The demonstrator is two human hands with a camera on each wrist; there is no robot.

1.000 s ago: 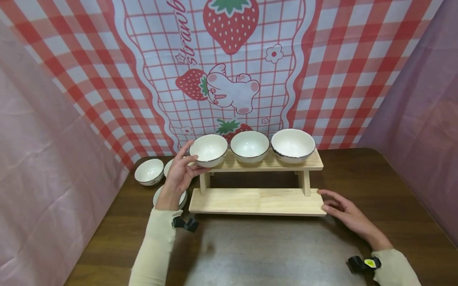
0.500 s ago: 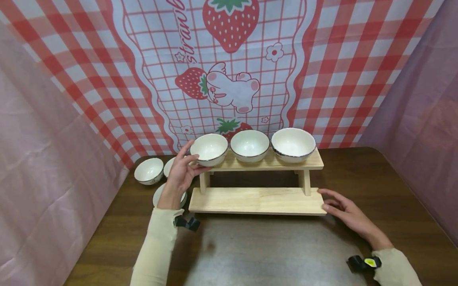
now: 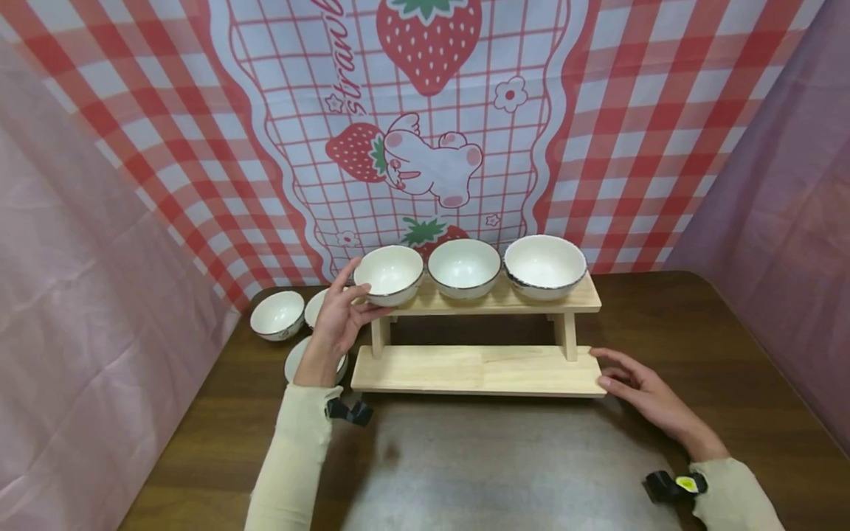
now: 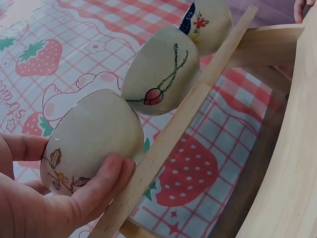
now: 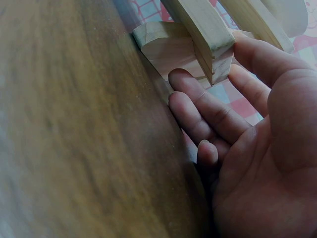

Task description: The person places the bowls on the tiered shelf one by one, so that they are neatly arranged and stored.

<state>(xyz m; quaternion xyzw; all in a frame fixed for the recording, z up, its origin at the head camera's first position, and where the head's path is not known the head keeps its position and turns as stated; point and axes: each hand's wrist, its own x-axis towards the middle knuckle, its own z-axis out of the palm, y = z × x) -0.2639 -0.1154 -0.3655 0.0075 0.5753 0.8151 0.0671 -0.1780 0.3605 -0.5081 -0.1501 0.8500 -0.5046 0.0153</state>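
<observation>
My left hand (image 3: 340, 317) grips a white bowl (image 3: 388, 274) at the left end of the two-tier wooden stand's upper board (image 3: 491, 302). In the left wrist view the bowl's (image 4: 94, 139) side shows brown leaves, with thumb and fingers around it. Beside it on the board sit a pale bowl with a dark rim (image 3: 464, 269) and a larger white bowl (image 3: 545, 267) with a blue-patterned edge. My right hand (image 3: 654, 402) holds the right end of the lower board (image 3: 478, 369); in the right wrist view, thumb and a finger touch opposite corners of the board end (image 5: 218, 54).
Left of the stand, on the brown table (image 3: 664, 324), are more bowls: one at the far left (image 3: 277, 316), one partly behind the left hand (image 3: 315, 310), and one under the left wrist (image 3: 299, 361). A checked strawberry cloth (image 3: 425, 162) hangs close behind.
The view has shifted very slightly. Both hands keep their holds, and the bowls and stand stay in place.
</observation>
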